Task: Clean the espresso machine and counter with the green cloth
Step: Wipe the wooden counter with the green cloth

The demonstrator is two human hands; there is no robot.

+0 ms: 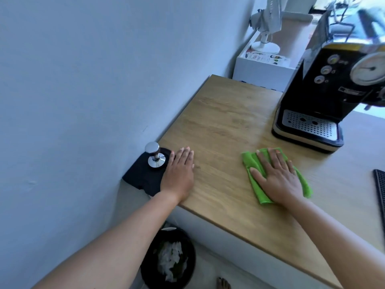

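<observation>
The folded green cloth (253, 174) lies flat on the wooden counter (225, 122), in front of the black espresso machine (329, 88). My right hand (277, 176) presses flat on the cloth, fingers spread and pointing away from me. My left hand (179, 174) rests flat on the counter's left end, fingers together, its edge over a black tamping mat (141, 174). The machine stands at the right rear with its perforated drip tray (308, 126) facing me.
A chrome tamper (155, 155) stands on the black mat against the white wall (83, 80). A black ribbed mat (380, 192) lies at the right edge. A white box with a small fan (266, 24) sits behind the counter. A black bin (168, 259) stands on the floor below.
</observation>
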